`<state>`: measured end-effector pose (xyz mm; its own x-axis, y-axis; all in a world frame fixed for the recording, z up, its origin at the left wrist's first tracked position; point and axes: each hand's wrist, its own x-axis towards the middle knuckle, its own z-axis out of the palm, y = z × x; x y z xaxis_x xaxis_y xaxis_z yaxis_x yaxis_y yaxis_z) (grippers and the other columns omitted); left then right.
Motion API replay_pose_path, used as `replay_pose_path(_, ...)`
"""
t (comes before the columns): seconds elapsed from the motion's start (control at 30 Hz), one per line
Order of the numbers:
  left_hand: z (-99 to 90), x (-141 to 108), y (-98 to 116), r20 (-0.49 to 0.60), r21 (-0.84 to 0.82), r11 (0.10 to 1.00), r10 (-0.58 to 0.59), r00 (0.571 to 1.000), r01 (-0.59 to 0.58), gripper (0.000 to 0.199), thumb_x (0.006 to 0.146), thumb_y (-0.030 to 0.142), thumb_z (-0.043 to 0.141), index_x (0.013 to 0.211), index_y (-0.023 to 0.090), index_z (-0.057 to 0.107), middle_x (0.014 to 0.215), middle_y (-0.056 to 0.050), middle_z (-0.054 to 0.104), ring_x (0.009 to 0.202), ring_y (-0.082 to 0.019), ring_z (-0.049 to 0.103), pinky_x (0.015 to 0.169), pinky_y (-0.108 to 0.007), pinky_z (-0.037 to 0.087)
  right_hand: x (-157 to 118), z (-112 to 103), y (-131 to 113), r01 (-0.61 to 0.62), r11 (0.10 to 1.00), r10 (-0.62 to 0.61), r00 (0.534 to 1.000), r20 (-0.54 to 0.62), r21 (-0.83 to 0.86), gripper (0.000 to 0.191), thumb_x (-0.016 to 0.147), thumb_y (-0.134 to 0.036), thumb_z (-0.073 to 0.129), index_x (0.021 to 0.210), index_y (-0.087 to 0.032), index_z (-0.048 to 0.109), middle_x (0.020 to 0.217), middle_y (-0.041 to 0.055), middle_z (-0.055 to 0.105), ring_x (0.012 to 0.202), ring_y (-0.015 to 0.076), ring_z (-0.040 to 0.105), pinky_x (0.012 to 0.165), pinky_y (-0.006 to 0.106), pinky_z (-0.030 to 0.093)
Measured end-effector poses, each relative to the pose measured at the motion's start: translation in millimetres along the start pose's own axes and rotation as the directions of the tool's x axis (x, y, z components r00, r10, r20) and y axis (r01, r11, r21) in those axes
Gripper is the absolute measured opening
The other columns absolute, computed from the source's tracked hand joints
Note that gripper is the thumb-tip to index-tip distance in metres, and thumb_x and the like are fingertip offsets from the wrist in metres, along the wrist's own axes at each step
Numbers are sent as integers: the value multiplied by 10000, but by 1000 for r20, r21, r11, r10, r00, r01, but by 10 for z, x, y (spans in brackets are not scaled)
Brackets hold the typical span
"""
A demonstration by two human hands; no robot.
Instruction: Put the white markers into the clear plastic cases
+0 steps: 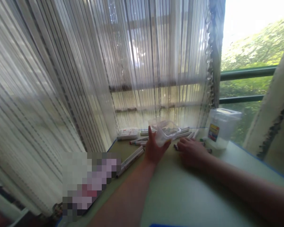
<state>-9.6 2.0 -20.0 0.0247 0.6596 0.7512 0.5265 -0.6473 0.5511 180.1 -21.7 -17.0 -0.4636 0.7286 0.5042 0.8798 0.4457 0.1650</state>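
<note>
My left hand (153, 148) grips a clear plastic container (164, 134), tilted, with the thumb on its near right side and a finger raised along its left. My right hand (190, 149) rests low over the table, its fingers curled down around a marker (175, 147) whose dark end pokes out at the left. How much of that marker lies in the fingers is hidden. White markers (184, 134) with coloured ends lie scattered behind and around both hands. A pair of longer markers (131, 160) lies left of my left wrist.
A tall clear plastic box (223, 127) with a coloured label stands at the right rear of the pale green table (180, 195). A flat clear case (127, 134) sits at the back left. String curtains (156, 63) hang behind the table. Part of the left side is pixelated.
</note>
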Motion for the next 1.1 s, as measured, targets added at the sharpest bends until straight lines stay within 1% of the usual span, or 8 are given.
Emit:
replay_pose_path(0.1, 8, -2, -4, 3, -33, 999, 10, 1000, -9, 1127, 687, 448, 704, 1442, 217, -102, 1095, -87, 651, 947, -252, 655, 775, -412, 555, 32, -34, -47, -96, 995, 96, 986, 138, -5, 137, 718, -176, 497, 804, -174, 604, 840, 100, 647, 783, 242, 618, 644, 326, 405)
replay_pose_path(0.23, 7, -13, 7, 9, -71, 997, -7, 1000, 8, 1185, 672, 422, 709, 1416, 230, -194, 1096, -56, 645, 979, -238, 642, 838, -443, 540, 47, -83, -52, -250, 968, 243, 950, 195, 12, 206, 748, -190, 454, 916, -170, 572, 948, 97, 658, 810, 226, 626, 612, 284, 372)
replay_pose_path(0.33, -12, -6, 39, 18, -28, 1000, -8, 1000, 9, 969, 653, 432, 711, 1401, 233, 128, 1096, -63, 638, 990, -248, 632, 833, -427, 536, 57, -99, -36, -281, 960, 271, 933, 238, 10, 228, 741, -184, 451, 928, -154, 577, 959, 110, 653, 861, 246, 620, 634, 295, 381)
replay_pose_path(0.43, -31, 11, 87, 22, 68, 998, -3, 1000, 2, 534, 655, 389, 693, 1111, 224, 469, 1014, -61, 640, 946, -240, 627, 823, -383, 524, 79, -64, -23, -258, 966, 246, 941, 233, 25, 229, 736, -175, 446, 901, -145, 601, 971, 119, 637, 931, 260, 597, 667, 312, 397)
replay_pose_path(0.53, -38, 26, 115, 32, 99, 995, -16, 999, 12, 354, 643, 260, 666, 956, 224, 504, 936, -40, 632, 877, -210, 619, 790, -340, 514, 107, -3, -10, -239, 970, 226, 949, 220, 37, 236, 738, -171, 445, 901, -147, 613, 983, 114, 629, 963, 259, 574, 703, 320, 404)
replay_pose_path(0.83, -27, 56, 5, 25, -43, 988, -148, 989, 149, 364, 635, 85, 570, 972, 198, 487, 954, -46, 628, 898, -197, 604, 806, -316, 477, 125, 58, 1, -161, 985, 143, 960, 239, 59, 222, 747, -154, 442, 862, -143, 632, 936, 103, 643, 890, 245, 586, 687, 308, 412)
replay_pose_path(0.97, -10, 55, -21, -30, -13, 995, -103, 994, 103, 342, 634, 82, 566, 942, 199, 473, 960, -59, 613, 933, -211, 592, 827, -329, 465, 185, -161, -56, -126, 990, 113, 977, 179, 63, 200, 762, -148, 426, 804, -155, 622, 871, 89, 651, 814, 209, 607, 649, 277, 393)
replay_pose_path(1.1, -11, 56, -20, -29, -19, 990, -142, 989, 141, 356, 604, 67, 564, 918, 204, 467, 924, -48, 611, 884, -204, 595, 790, -317, 477, 387, -797, -96, -221, 970, 221, 975, 16, 97, 187, 790, -219, 413, 753, -182, 592, 789, 48, 642, 644, 154, 566, 559, 255, 336)
